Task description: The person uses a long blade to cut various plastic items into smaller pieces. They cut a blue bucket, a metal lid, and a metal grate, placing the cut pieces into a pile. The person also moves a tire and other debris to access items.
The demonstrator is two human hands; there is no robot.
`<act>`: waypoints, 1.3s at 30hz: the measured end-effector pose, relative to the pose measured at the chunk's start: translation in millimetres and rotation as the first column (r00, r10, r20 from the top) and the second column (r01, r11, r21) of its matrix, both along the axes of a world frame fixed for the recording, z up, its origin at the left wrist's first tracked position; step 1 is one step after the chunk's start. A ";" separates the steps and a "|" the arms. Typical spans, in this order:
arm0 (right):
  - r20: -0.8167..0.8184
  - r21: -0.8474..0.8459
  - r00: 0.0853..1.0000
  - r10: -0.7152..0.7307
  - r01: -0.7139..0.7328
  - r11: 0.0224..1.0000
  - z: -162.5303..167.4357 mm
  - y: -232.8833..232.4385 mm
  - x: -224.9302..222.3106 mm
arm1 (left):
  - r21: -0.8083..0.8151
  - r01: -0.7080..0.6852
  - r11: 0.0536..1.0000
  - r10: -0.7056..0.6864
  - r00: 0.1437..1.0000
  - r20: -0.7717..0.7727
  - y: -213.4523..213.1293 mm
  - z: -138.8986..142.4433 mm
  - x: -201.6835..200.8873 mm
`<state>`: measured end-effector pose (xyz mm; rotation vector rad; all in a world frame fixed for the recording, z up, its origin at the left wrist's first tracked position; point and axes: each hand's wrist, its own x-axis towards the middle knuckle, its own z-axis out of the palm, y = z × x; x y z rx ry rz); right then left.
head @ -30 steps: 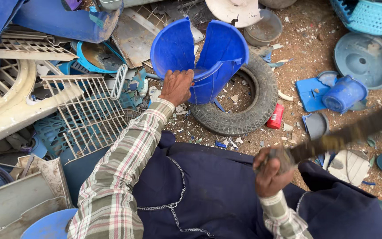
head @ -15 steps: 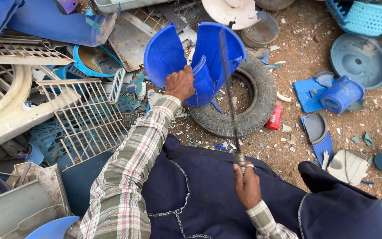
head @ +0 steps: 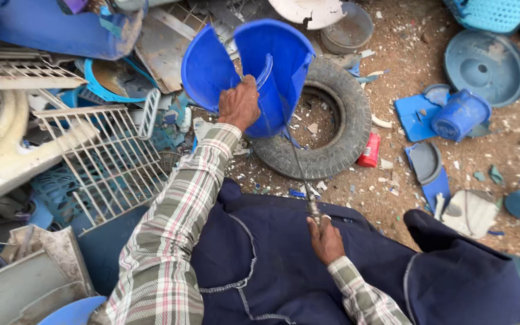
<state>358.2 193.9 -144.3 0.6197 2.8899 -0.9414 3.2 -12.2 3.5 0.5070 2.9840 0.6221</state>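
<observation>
Fingers of left hand (head: 239,103) clamp split blue bucket (head: 254,66); right hand (head: 325,239) grips blade (head: 299,168).

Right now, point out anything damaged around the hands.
The blue bucket held by the left hand is split down its side, over an old tyre. The right hand holds a long blade against it.

Pretty cramped on the left: white wire racks (head: 100,156) and piled plastic scrap crowd right up beside the split blue bucket (head: 254,66). The tyre (head: 332,120) sits just behind it. More open dirt ground (head: 501,150) to the right, only scattered blue bits.
</observation>
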 end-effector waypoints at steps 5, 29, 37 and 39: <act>0.146 -0.381 0.989 -0.023 0.078 0.921 15.2 1.1 -17.5 | 0.170 -0.027 0.985 0.034 0.999 -0.038 -14.6 0.4 -4.6; 0.340 -0.098 0.941 -0.003 0.039 0.994 -18.1 35.1 -34.8 | -0.085 0.168 0.982 -0.182 0.962 -0.206 -4.1 3.4 3.8; 0.313 -0.426 0.936 -0.161 0.290 0.857 47.5 33.9 14.2 | 0.217 0.302 0.928 -0.160 0.852 -0.499 -29.7 24.6 -15.2; 0.093 -0.174 0.992 -0.090 0.105 0.979 74.2 52.1 28.3 | 0.395 0.362 0.844 -0.108 0.837 -0.537 -35.7 28.7 -36.3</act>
